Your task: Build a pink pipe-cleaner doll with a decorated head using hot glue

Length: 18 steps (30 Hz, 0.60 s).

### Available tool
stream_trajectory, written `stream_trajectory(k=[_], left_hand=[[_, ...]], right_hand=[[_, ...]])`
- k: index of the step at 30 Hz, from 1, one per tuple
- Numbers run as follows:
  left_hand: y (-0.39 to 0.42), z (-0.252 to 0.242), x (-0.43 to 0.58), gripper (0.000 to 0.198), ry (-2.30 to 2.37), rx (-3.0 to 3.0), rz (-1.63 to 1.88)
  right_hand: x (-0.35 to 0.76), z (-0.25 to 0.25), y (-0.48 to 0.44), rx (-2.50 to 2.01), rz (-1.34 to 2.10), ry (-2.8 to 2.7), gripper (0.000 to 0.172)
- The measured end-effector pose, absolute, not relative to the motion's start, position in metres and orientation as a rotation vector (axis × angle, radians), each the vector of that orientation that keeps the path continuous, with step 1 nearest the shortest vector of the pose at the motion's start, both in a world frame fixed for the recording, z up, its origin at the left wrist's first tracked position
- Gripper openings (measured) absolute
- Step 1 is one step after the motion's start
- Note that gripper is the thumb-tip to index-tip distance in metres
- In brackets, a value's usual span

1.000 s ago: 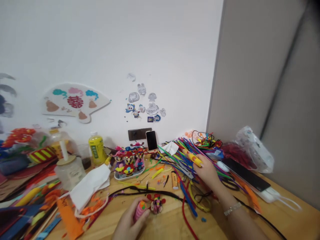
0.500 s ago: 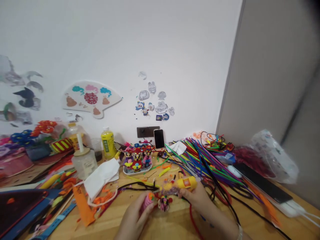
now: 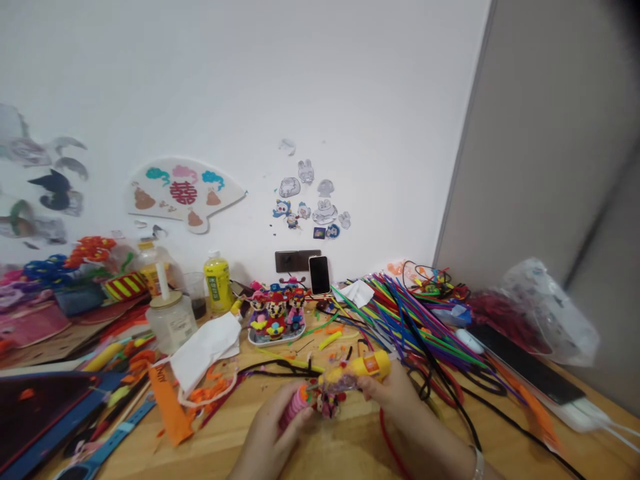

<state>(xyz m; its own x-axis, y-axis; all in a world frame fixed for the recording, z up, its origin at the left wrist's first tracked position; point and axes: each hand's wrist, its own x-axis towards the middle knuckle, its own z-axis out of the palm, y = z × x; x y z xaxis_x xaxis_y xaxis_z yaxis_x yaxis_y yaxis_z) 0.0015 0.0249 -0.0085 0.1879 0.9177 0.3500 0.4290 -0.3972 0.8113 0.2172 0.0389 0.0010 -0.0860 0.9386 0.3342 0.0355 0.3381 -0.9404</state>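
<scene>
A person's left hand (image 3: 274, 421) grips a ridged pink piece (image 3: 299, 405) with an orange-and-green top at the lower centre of the frame, while the right hand (image 3: 396, 392) grasps a yellow glue gun (image 3: 371, 368), nozzle close to that top. A small figurine (image 3: 329, 405) shows just below the gun, above the wooden worktop (image 3: 327, 457).

Glue gun (image 3: 373, 367) right of roll (image 3: 296, 408), figurines (image 3: 277, 311) on tray (image 3: 275, 339) behind
</scene>
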Motion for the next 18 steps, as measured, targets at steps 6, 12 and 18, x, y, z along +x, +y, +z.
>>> stream_trajectory(k=[6, 12, 18], left_hand=[[0.023, -0.007, 0.001, 0.029, 1.255, 1.947, 1.128], [0.024, -0.009, 0.000, 0.027, 1.256, 1.961, 1.159], [0.025, -0.008, 0.000, 0.029, 1.273, 1.976, 1.137]], right_hand=[[0.217, 0.009, 0.035, -0.885, 1.001, -1.449, 0.046], [0.219, 0.016, 0.032, -0.853, 1.026, -1.483, 0.042], [0.218, 0.012, 0.034, -0.860, 0.984, -1.503, 0.045]])
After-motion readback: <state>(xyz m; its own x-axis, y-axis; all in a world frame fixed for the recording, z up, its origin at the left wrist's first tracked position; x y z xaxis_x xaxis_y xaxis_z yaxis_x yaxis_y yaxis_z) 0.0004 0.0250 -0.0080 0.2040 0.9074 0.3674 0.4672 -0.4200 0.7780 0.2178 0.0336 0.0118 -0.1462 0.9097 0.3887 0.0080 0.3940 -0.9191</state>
